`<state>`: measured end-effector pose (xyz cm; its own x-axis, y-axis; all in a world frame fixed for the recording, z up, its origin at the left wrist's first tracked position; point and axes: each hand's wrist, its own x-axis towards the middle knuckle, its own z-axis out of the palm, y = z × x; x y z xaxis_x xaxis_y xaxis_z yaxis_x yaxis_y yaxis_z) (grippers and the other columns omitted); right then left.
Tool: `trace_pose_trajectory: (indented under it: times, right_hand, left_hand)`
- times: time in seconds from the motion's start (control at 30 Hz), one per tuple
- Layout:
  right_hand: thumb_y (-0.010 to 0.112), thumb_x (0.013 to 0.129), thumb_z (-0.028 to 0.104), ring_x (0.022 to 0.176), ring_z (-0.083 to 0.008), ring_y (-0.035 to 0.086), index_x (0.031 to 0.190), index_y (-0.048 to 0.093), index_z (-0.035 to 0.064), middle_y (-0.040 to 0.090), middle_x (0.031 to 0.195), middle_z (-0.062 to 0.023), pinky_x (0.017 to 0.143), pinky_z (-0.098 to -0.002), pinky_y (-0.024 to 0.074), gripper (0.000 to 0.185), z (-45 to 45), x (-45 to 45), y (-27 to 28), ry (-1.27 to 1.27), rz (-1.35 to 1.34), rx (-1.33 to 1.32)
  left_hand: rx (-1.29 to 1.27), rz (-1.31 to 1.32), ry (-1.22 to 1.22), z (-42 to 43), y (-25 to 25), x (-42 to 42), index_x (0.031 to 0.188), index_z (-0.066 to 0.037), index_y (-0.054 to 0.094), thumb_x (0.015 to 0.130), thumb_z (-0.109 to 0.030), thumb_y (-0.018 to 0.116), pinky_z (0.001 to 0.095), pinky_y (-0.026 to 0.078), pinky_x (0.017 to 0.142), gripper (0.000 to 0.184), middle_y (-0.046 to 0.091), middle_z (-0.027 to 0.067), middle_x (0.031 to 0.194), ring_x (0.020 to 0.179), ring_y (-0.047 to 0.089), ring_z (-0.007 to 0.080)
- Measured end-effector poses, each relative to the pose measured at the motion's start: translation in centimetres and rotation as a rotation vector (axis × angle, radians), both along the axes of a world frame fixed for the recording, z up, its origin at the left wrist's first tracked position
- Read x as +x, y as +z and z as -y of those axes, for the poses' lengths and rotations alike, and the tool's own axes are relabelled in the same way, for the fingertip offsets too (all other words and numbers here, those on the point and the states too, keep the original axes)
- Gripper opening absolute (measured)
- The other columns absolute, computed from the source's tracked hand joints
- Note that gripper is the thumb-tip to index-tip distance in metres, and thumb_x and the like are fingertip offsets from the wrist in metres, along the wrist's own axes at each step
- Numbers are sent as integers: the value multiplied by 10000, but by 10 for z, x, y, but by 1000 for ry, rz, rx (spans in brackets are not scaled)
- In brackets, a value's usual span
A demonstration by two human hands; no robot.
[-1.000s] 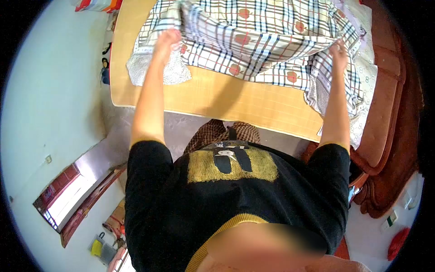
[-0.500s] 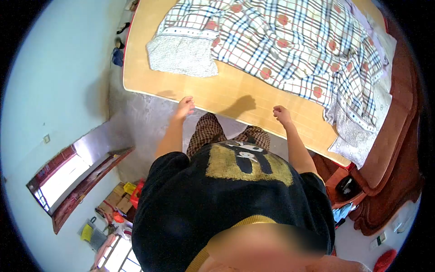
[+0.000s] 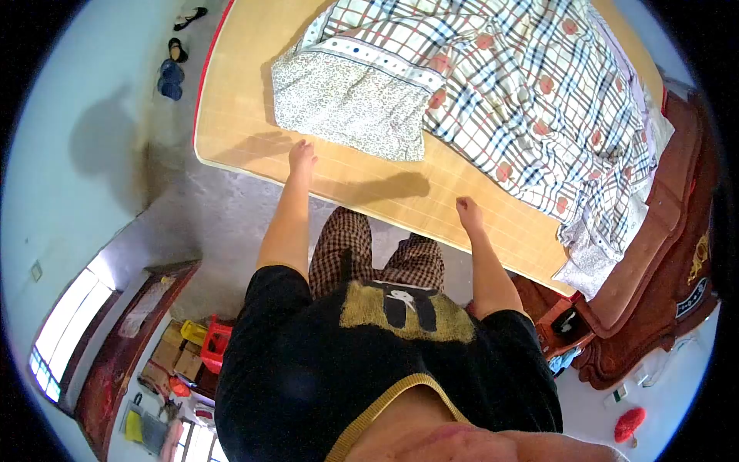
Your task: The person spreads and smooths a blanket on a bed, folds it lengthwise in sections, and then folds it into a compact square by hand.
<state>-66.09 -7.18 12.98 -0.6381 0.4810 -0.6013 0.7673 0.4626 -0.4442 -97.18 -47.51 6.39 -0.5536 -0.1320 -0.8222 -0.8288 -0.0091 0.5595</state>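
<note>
A plaid quilt (image 3: 500, 100) with red apple shapes lies rumpled on the tan bed mat (image 3: 239, 85). Its speckled grey-white border (image 3: 350, 104) is spread out at the left end, near my left hand (image 3: 303, 156). That hand is over the mat, just below the border, loosely open and empty. Farther right, my right hand (image 3: 469, 212) hovers above the mat's near edge, fingers curled in with nothing visible in them. Neither hand touches the quilt. Another speckled corner (image 3: 589, 266) hangs at the mat's lower right.
The brown carved headboard (image 3: 654, 246) stands right of the bed. Shoes (image 3: 171, 73) lie on the floor at the left, beside the wall. A red crate (image 3: 216, 345) and cardboard boxes are at the lower left. A red fluffy item (image 3: 630, 424) is at the lower right.
Both hands have let go of the quilt and drawn back toward my body. The quilt has settled down on the mat. The view has since turned, showing more floor at the left.
</note>
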Motion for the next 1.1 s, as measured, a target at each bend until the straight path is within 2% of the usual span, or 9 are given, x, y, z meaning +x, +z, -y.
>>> trace_pose_trajectory:
  times: [0.1, 0.27, 0.33, 0.5, 0.57, 0.7, 0.8, 0.97, 1.1]
  right_hand:
    - [629, 832, 126, 923, -266, 647, 1052, 649, 55, 676, 957, -137, 803, -361, 509, 232, 9, -70, -16, 13, -61, 39]
    - [679, 782, 105, 1263, -320, 435, 1219, 526, 122, 480, 1349, -88, 999, -421, 403, 464, -1, -162, -38, 224, -189, 342]
    - [695, 770, 120, 1277, -316, 415, 1234, 519, 135, 468, 1355, -76, 1012, -452, 384, 497, 7, -189, -23, 252, -95, 416]
    - [686, 791, 223, 1146, -256, 521, 1216, 546, 170, 575, 1203, -31, 946, -503, 401, 451, -4, -212, -52, 397, 140, 659]
    - [616, 845, 212, 1035, -237, 589, 1124, 590, 201, 645, 1056, -35, 893, -498, 425, 281, -17, -201, -74, 465, 75, 665]
    - [596, 849, 166, 1059, -262, 605, 1102, 625, 178, 654, 1097, -62, 867, -476, 462, 255, -33, -169, -88, 436, 280, 409]
    - [602, 848, 190, 999, -306, 629, 1051, 654, 160, 666, 1057, -107, 819, -453, 494, 213, -50, -139, -92, 451, 439, 249]
    - [600, 881, 318, 940, -288, 658, 1022, 670, 117, 684, 1013, -124, 825, -396, 510, 255, -60, -137, -74, 659, 640, 3]
    - [533, 936, 454, 1228, -307, 488, 1367, 445, 103, 508, 1354, -123, 951, -468, 437, 563, 26, -152, -43, -394, 36, -910]
  left_hand:
    - [103, -11, 170, -13, -10, -23, 1252, -92, 465, 865, -168, 658, 339, 506, 724, 439, 544, 49, 1025, 848, 537, 161]
    - [251, 59, 166, -42, -29, -54, 1077, -125, 521, 832, -278, 711, 286, 433, 630, 346, 536, -3, 953, 812, 481, 108]
    - [296, 96, 122, -46, -38, -58, 962, -165, 536, 799, -366, 746, 230, 335, 500, 333, 514, -48, 755, 690, 467, 78]
    - [109, 78, 91, -47, -58, -71, 949, -183, 602, 809, -302, 735, 276, 390, 509, 226, 558, -35, 868, 721, 516, 112]
    - [114, -362, 211, -48, -76, -70, 981, -156, 598, 835, -248, 682, 295, 442, 546, 192, 571, -14, 930, 771, 547, 125]
    - [9, -250, 171, -49, -55, -96, 1091, -75, 579, 877, -172, 554, 352, 515, 729, 236, 607, 39, 1031, 897, 596, 177]
    - [641, -136, 219, -29, -29, -123, 1191, -4, 550, 919, -188, 442, 414, 454, 964, 345, 622, 131, 1148, 1070, 591, 260]
    - [766, -146, 213, -22, 61, -168, 1218, 33, 531, 952, -214, 406, 444, 400, 1037, 384, 585, 167, 1242, 1166, 548, 288]
    - [809, -124, 234, -35, 132, -138, 1268, 58, 493, 964, -210, 390, 479, 357, 1076, 417, 550, 183, 1298, 1240, 494, 319]
